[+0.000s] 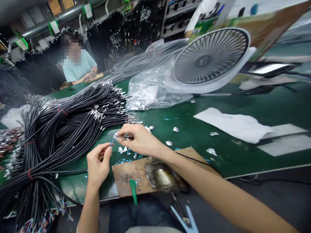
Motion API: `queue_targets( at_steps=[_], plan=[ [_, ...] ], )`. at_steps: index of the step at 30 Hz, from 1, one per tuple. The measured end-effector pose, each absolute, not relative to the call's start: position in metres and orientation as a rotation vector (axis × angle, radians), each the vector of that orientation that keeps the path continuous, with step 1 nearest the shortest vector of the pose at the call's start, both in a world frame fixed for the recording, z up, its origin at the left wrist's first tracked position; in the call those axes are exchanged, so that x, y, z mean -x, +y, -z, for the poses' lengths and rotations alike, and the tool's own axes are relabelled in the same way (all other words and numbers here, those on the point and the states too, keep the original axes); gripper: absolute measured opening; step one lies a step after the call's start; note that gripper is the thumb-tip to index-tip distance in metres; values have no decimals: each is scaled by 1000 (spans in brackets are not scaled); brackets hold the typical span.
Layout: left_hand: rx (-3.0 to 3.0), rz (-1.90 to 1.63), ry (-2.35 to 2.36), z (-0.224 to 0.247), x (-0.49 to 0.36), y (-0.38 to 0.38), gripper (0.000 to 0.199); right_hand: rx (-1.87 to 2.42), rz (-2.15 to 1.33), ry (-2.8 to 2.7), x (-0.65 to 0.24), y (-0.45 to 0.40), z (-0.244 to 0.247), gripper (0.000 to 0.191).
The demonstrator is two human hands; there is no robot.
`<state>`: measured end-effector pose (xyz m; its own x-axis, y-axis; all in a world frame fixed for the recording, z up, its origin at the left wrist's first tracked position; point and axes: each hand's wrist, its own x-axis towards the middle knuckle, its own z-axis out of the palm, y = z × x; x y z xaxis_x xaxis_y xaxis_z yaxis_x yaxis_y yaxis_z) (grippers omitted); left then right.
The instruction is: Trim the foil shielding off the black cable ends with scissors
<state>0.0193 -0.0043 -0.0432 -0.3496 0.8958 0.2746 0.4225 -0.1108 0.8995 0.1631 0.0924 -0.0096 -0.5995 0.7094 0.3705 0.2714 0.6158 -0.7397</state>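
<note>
My left hand (99, 163) is closed, thumb and forefinger pinching the end of a black cable (75, 170) that runs in from the bundle at left. A short blue tip (111, 142) sticks up from that pinch. Just to the right and slightly higher, my right hand (139, 139) is also pinched, its fingertips pointing left close to the blue tip. Something pale shows at those fingertips, too small to name. Scraps of foil (122, 149) and blue trimmings (123, 160) lie on the green table (184, 118) below and beside my hands.
Bundled black cables (70, 119) cover the left side. A wooden board (128, 171) with a green clip (133, 191) and a stained metal piece (162, 178) lies in front. Blue-handled pliers (190, 220) sit below. Beyond are a plastic bag (155, 94), a fan (211, 60) and a seated person (79, 66).
</note>
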Motion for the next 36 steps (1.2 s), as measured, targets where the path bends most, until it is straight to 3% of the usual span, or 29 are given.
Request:
queue_targets(
  at_steps=[6, 18, 29, 36],
  plan=[
    [-1442, -1511, 1755, 46, -21, -3, 14, 523, -787, -2124, -161, 83, 16, 11],
    [-1381, -1642, 1809, 48, -24, -3, 8, 578, -770, -2034, -154, 77, 23, 18],
    [-1448, -1677, 1849, 47, -28, -4, 8, 735, -1214, -1973, -152, 76, 19, 15],
    [-1372, -1698, 1810, 48, -27, -1, 8, 685, -910, -2066, -153, 73, 21, 13]
  ],
)
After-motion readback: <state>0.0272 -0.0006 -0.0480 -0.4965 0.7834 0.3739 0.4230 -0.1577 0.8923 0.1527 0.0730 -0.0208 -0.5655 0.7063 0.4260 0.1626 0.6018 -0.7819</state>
